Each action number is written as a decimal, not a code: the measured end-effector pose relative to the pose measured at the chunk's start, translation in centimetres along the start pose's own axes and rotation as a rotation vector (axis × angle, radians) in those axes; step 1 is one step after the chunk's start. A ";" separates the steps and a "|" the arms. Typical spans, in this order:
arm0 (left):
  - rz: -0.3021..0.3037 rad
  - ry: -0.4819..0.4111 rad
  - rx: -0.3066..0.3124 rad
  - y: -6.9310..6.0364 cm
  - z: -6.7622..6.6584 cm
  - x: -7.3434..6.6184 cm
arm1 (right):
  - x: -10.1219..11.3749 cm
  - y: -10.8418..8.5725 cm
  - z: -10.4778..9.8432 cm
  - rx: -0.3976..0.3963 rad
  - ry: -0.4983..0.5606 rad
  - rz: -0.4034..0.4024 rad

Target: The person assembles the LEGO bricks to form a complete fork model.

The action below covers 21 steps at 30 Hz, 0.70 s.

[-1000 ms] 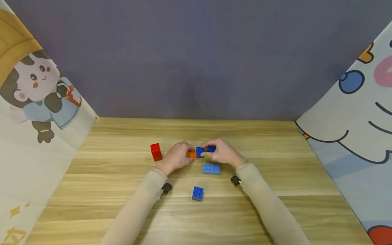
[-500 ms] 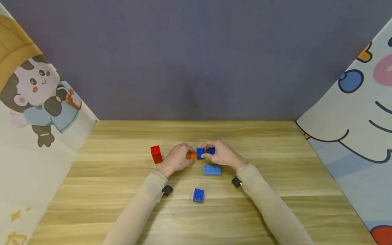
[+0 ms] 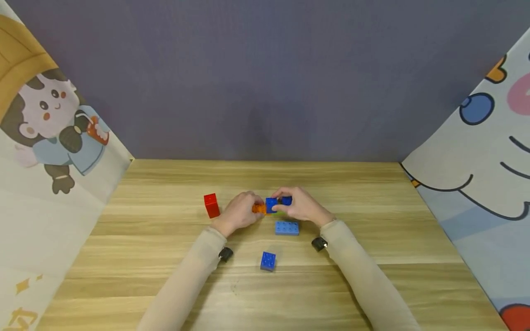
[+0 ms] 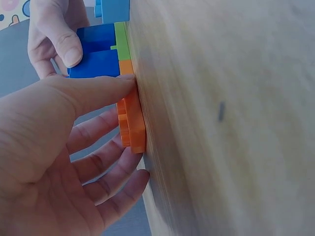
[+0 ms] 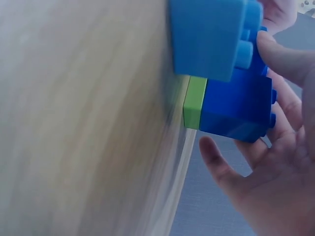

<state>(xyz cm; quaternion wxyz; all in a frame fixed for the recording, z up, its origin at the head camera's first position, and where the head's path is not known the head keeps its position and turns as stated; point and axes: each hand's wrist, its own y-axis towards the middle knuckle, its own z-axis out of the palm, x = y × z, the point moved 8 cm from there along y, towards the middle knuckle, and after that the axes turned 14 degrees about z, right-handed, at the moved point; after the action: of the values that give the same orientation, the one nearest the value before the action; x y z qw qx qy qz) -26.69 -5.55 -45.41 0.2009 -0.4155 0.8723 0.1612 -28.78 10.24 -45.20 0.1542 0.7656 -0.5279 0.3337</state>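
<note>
Left hand (image 3: 239,211) has orange piece (image 4: 135,125) pinched between thumb and fingers, last couple fingers loosely bent. Right hand (image 3: 305,205) has thumb and fingers on blue brick (image 3: 271,205), sitting where orange meets green plate (image 5: 195,102). Second blue brick (image 5: 236,105) on green, right beside it. Whole lot's mid-desk (image 3: 314,285). Light blue brick (image 3: 286,228) nearer person, small blue brick (image 3: 268,261) nearer still. Red block (image 3: 211,205) near left hand.
</note>
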 end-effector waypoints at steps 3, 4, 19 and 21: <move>0.007 0.005 0.005 0.0 -0.1 0.1 | -0.1 0.1 0.0 -0.004 0.009 0.002; 0.011 0.008 0.006 0.0 -0.1 0.1 | -0.1 0.1 0.0 -0.006 0.015 0.001; 0.027 0.021 -0.052 -2.0 -1.5 -1.1 | 0.0 -0.4 0.0 -0.006 0.018 0.009; 0.044 0.023 -0.069 -2.4 -1.8 -1.4 | 0.0 -0.5 0.1 -0.004 0.017 0.009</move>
<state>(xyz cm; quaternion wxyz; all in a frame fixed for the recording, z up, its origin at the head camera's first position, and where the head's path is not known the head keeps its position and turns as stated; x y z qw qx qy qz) -24.43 -6.87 -43.50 0.1727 -0.4049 0.8774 0.1907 -28.31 10.36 -45.19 0.1587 0.7599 -0.5308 0.3398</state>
